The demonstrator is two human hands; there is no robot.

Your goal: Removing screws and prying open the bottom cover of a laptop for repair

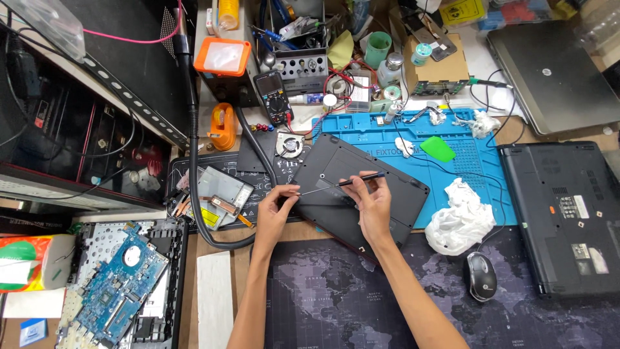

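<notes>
Head view looks down on a dark laptop base (358,187) lying tilted, partly on the blue mat (478,161). The right hand (374,203) pinches a thin screwdriver (342,183) in closed fingers, and the left hand (276,210) grips the base's left edge, fingertips curled near the tip. The tip could slip off the smooth plastic and scratch it or jab the left fingers, and the base could shift on the mat's edge.

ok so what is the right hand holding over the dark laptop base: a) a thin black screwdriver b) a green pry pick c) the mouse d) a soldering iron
a: the right hand grips a thin black screwdriver lying across the laptop base; the green pry pick sits on the blue mat and the mouse lies untouched nearer the person.
</notes>
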